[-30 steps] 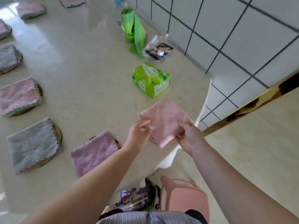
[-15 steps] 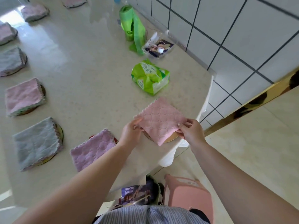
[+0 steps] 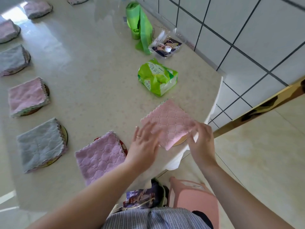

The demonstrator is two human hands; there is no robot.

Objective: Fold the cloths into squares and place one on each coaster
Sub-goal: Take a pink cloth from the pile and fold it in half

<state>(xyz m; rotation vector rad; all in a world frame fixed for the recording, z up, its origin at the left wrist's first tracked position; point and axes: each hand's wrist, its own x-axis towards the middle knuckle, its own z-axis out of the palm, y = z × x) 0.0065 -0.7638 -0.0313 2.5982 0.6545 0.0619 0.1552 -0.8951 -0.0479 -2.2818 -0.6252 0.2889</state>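
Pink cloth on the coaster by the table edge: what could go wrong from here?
The pink cloth sits skewed on its coaster, which peeks out only at the near corner, right by the table edge. As the left hand and right hand smooth it, a push could drag cloth or coaster toward the drop. The fold might also open when the right hand's fingers let go of the corner.

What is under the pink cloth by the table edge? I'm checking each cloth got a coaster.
Under the pink cloth a curved tan coaster edge peeks out at its near corner. The rest is covered by the cloth, so its full outline cannot be seen.
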